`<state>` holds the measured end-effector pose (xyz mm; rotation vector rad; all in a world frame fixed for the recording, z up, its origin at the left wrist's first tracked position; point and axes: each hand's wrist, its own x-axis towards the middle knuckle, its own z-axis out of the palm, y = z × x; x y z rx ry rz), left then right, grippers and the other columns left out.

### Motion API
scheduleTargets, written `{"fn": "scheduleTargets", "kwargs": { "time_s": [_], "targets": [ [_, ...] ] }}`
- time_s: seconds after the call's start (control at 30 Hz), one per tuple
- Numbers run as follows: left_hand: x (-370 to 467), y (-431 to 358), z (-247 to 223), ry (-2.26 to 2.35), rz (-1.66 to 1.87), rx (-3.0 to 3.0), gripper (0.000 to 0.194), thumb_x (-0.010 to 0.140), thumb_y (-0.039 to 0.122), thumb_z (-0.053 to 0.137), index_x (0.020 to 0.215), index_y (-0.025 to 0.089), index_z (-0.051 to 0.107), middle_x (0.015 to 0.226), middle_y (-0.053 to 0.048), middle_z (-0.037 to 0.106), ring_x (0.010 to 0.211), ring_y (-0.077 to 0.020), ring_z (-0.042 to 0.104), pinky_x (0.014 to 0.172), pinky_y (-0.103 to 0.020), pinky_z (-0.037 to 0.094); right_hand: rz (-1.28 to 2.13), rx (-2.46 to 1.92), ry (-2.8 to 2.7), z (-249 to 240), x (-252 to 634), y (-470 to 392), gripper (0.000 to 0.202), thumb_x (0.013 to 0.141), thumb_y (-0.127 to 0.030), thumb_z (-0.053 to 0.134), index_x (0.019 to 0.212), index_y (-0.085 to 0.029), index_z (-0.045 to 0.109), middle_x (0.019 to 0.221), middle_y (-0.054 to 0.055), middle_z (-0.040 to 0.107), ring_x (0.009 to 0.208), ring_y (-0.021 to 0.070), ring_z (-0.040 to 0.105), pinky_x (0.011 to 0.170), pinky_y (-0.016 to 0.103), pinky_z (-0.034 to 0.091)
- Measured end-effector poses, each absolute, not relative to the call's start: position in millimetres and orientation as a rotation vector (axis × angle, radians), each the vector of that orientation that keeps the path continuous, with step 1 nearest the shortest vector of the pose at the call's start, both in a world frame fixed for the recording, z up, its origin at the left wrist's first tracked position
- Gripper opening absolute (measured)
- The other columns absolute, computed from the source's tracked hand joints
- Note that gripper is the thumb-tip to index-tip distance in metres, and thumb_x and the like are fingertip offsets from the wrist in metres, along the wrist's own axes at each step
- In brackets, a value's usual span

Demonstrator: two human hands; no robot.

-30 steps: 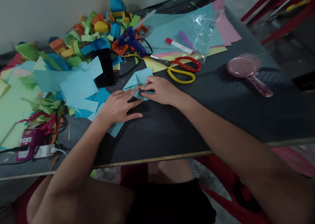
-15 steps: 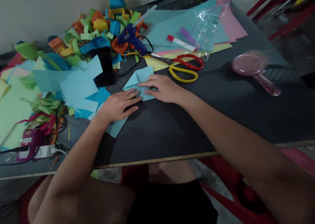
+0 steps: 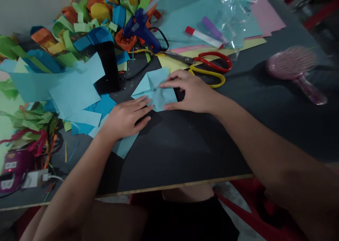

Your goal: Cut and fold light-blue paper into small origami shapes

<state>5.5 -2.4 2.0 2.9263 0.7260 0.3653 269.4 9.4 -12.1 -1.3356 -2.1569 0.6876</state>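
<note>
A light blue square of paper [image 3: 159,92] with fold creases lies on the dark table, one flap turned over at its left. My left hand [image 3: 128,117] rests flat with fingers stretched out, the fingertips on the paper's lower left part. My right hand [image 3: 189,92] is over its right side, forefinger and thumb spread apart with their tips touching the sheet. Another light blue paper piece [image 3: 125,145] lies partly hidden under my left hand. Close behind the right hand are scissors [image 3: 209,66] with one red and one yellow handle.
Folded coloured paper strips [image 3: 87,22] are heaped at the back left, beside a blue glue gun [image 3: 143,29]. A black phone-like object [image 3: 109,71] stands behind cut blue papers [image 3: 75,89]. Markers [image 3: 203,38] lie on large sheets; a pink hairbrush [image 3: 293,68] is at right.
My right hand has shifted right, its forefinger and thumb opening wider, and more of the creased paper shows. My left hand stays nearly in place. The view has moved slightly closer.
</note>
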Motion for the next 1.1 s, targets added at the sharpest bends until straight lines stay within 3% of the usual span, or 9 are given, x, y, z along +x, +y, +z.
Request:
{"fn": "scheduleTargets", "kwargs": {
  "time_s": [0.33, 0.57, 0.73, 0.87, 1.0, 1.1],
  "targets": [
    [-2, 1, -1, 0.931, 0.429, 2.864, 0.034, 0.096, 0.025, 0.048, 0.122, 0.018, 0.069, 0.124, -0.009, 0.07, 0.118, -0.0284, 0.066, 0.098, -0.047, 0.057, 0.675, -1.363, -2.268, -16, 296, 15, 0.069, 0.07, -0.063, 0.075, 0.131, -0.031, 0.065, 0.132, 0.009, 0.053, 0.102, 0.0287, 0.058, 0.075, 0.042, 0.054],
    [2, 0, 5, 0.88, 0.339, 2.873, 0.035, 0.095, 0.025, 0.048, 0.123, 0.02, 0.069, 0.129, -0.008, 0.068, 0.121, -0.0284, 0.064, 0.102, -0.048, 0.054, 0.722, -1.394, -2.285, -5, 294, 14, 0.07, 0.067, -0.06, 0.078, 0.129, -0.028, 0.067, 0.132, 0.011, 0.054, 0.1, 0.0285, 0.059, 0.069, 0.04, 0.055],
    [7, -3, 7, 0.786, 0.278, 2.862, 0.036, 0.097, 0.027, 0.047, 0.126, 0.022, 0.066, 0.134, -0.005, 0.064, 0.128, -0.0264, 0.059, 0.109, -0.048, 0.049, 0.723, -1.364, -2.273, -9, 297, 17, 0.07, 0.068, -0.062, 0.077, 0.128, -0.027, 0.068, 0.131, 0.011, 0.054, 0.099, 0.0274, 0.06, 0.072, 0.04, 0.055],
    [10, -8, 10, 0.817, 0.199, 2.866, 0.039, 0.098, 0.037, 0.048, 0.128, 0.018, 0.065, 0.137, -0.01, 0.062, 0.131, -0.0308, 0.056, 0.113, -0.055, 0.042, 0.691, -1.307, -2.316, -9, 293, 15, 0.068, 0.071, -0.061, 0.074, 0.13, -0.028, 0.065, 0.13, 0.011, 0.054, 0.107, 0.0308, 0.058, 0.079, 0.045, 0.054],
    [12, -12, 14, 0.86, 0.127, 2.86, 0.043, 0.098, 0.043, 0.048, 0.128, 0.017, 0.065, 0.139, -0.012, 0.06, 0.134, -0.0352, 0.051, 0.112, -0.062, 0.038, 0.442, -1.329, -2.273, 0, 275, 4, 0.051, 0.085, -0.048, 0.063, 0.131, -0.027, 0.064, 0.137, 0.013, 0.051, 0.124, 0.0382, 0.05, 0.095, 0.056, 0.045],
    [13, -15, 18, 0.927, 0.094, 2.863, 0.045, 0.098, 0.046, 0.048, 0.128, 0.018, 0.065, 0.14, -0.015, 0.058, 0.135, -0.038, 0.049, 0.11, -0.065, 0.037, 0.258, -1.309, -2.323, 7, 259, -7, 0.047, 0.086, -0.038, 0.063, 0.132, -0.029, 0.063, 0.145, 0.011, 0.05, 0.125, 0.041, 0.047, 0.1, 0.062, 0.037]
  ]
}}
